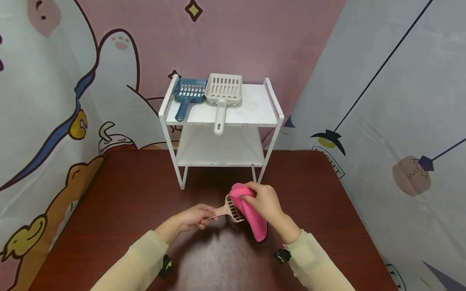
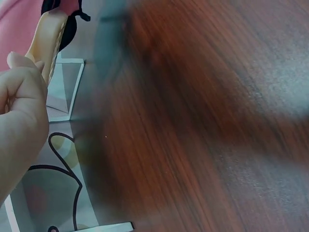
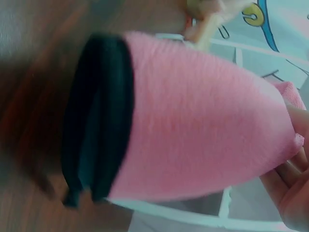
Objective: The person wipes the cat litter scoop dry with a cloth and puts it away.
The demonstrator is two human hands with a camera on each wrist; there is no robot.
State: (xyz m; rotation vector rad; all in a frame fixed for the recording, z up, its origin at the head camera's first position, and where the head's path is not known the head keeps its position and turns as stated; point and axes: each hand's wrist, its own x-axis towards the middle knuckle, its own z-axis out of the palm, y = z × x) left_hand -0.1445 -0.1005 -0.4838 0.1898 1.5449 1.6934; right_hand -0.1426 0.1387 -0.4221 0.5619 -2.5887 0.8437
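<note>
My left hand (image 1: 193,217) grips the handle of a beige slotted litter scoop (image 1: 223,210), its head pointing right. A pink terry-cloth mitt (image 1: 255,220) with a black cuff hangs from my right hand (image 1: 267,202), whose thumb and fingers pinch its upper end. The mitt lies against the scoop's head and covers part of its right side in the head view. In the left wrist view, the scoop (image 2: 48,31) reaches up to the pink cloth. Up close in the right wrist view, the mitt (image 3: 203,121) tapers from its black cuff (image 3: 113,116) to the pinched end.
A white two-tier rack (image 1: 255,109) stands at the back of the brown table (image 1: 127,194). On its top tier lie a blue litter scoop (image 1: 183,110) and a white litter scoop (image 1: 220,115), whose handle overhangs the front edge. Patterned cloth (image 1: 233,40) hangs behind.
</note>
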